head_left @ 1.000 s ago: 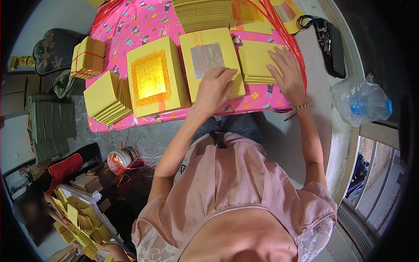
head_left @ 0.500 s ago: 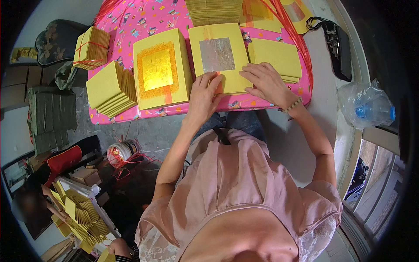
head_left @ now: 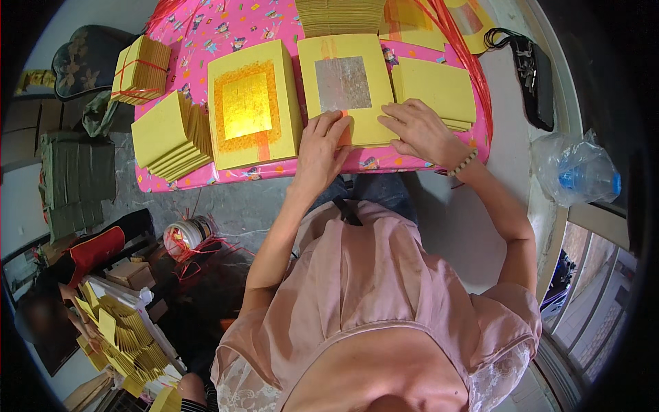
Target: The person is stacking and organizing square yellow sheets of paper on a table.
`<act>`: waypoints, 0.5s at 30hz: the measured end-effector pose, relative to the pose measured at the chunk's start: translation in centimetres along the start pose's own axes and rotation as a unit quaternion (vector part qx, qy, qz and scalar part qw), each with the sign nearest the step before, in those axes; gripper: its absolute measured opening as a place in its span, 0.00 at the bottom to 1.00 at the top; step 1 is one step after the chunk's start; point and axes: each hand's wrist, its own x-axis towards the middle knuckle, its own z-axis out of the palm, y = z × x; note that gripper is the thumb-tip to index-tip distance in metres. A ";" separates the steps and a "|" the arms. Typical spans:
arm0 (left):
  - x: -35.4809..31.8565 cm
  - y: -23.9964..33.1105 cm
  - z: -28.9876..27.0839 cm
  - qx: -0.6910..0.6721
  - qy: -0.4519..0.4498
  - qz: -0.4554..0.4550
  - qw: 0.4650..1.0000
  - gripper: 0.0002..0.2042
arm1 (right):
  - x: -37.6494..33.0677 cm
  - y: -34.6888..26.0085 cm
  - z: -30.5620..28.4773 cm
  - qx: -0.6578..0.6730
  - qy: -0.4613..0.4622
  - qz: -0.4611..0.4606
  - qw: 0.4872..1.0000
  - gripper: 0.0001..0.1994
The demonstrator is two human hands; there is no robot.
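Observation:
A stack of yellow paper [head_left: 376, 122] with a silver-grey square on its top sheet lies before me at the table's near edge. My left hand [head_left: 321, 145] bends closed over its near left part, fingers pressed together on the paper beside an orange strip. On the near right corner, my right hand [head_left: 427, 134], with a beaded bracelet at the wrist, closes over the paper, its thumb by the near edge. The fingers' undersides are hidden. To the left stands a thick yellow paper stack [head_left: 288, 103] bearing a gold square in an orange border.
Folded yellow paper bundles [head_left: 159, 137] and a lower paper pile [head_left: 439, 93] flank these on the pink patterned tablecloth [head_left: 189, 180]. Red strings [head_left: 480, 89] hang at the right. A black pouch with keys [head_left: 532, 82] and a plastic bag [head_left: 575, 168] lie beyond. Another person's arm [head_left: 79, 316] shows lower left.
Both hands stay almost in place on the paper, with only a slight shift of the right fingers. The whole view has moved a little.

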 end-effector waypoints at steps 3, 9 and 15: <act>0.0 0.0 0.1 0.005 0.005 0.001 1.000 0.26 | 0.3 -0.4 0.4 -0.025 0.003 -0.005 1.000 0.25; 0.2 0.1 -0.1 0.000 -0.003 -0.008 1.000 0.28 | 1.3 -1.2 0.9 -0.082 -0.027 0.013 0.996 0.28; 0.2 0.4 -0.3 -0.002 0.003 -0.012 1.000 0.27 | 2.4 -0.2 0.1 -0.076 -0.013 -0.001 0.997 0.22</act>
